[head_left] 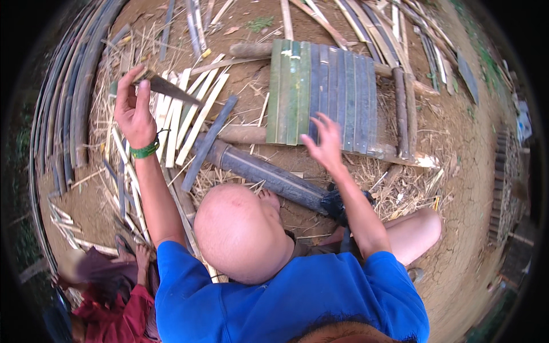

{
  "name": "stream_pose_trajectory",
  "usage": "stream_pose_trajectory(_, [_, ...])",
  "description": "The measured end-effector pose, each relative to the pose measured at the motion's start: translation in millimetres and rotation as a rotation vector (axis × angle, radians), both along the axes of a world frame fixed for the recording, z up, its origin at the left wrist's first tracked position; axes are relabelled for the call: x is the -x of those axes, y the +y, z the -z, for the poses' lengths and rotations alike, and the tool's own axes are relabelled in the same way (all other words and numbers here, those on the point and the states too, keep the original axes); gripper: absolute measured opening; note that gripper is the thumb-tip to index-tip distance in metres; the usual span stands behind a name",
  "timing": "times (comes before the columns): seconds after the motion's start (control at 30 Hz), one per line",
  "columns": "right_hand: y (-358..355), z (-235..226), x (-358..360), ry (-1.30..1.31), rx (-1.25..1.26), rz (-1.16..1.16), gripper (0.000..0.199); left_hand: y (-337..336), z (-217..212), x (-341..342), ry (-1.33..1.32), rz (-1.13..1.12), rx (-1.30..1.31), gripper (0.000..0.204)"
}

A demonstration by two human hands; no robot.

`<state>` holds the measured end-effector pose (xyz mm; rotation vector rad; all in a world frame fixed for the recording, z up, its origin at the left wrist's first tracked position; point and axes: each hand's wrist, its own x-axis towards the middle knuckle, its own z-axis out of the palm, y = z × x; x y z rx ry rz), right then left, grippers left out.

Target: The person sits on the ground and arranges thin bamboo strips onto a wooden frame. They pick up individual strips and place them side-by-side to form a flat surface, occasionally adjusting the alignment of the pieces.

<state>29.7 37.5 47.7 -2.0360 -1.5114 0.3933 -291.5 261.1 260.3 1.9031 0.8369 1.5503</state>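
My left hand [136, 114], raised at the left, pinches a dark, tapering flat piece [168, 90] with a light-brown end. Whether it is a blade or a strip I cannot make out. A green band circles that wrist. Over the near edge of a panel of green and grey-blue bamboo strips [334, 97] is my right hand [327, 143], fingers spread and holding nothing. Contact with the panel is unclear. The strips lie side by side across round poles [243, 135]. A thick dark bamboo pole [269, 178] lies in front, with a loose dark strip [210, 143] slanting across its left end.
Pale split strips [197, 117] lie near my left hand among straw. Long dark bamboo lengths [86, 74] curve along the far left. A person in red [117, 311] sits at lower left. A dark object [334, 206] rests by my right forearm. Further poles [403, 111] lie right.
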Motion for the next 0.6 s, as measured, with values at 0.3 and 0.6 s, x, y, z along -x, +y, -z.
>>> stream_pose_trajectory(0.3, [36.1,-61.9,91.1,0.813,-0.156,0.004,0.048,-7.1,-3.3,-170.4,-0.46,0.552,0.34,0.045])
stream_pose_trajectory(0.6, [-11.4,5.7,-36.4,0.861,-0.214,0.631,0.041,17.9,293.9,-157.0,0.488,-0.147,0.736,0.124])
